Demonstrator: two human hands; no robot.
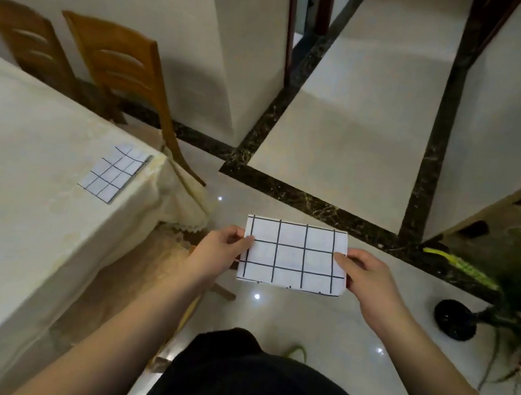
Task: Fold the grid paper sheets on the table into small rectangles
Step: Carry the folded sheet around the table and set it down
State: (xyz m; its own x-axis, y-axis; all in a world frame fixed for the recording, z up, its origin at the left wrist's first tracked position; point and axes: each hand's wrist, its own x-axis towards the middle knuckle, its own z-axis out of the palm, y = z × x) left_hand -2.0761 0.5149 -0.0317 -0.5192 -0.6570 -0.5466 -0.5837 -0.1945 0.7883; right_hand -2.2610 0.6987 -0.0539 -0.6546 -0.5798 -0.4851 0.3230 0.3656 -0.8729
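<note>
Folded grid sheet held in air off surface, left hand pinching left edge, right hand pinching right edge. Second grid sheet flat near surface's far right corner.

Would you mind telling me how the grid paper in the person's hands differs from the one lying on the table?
The held paper hangs in the air over the floor, pinched at its side edges by the left hand and right hand; the table paper lies flat and untouched near the table corner. The held one faces the camera squarely; the other sits skewed. Both are white with dark grid lines.
</note>
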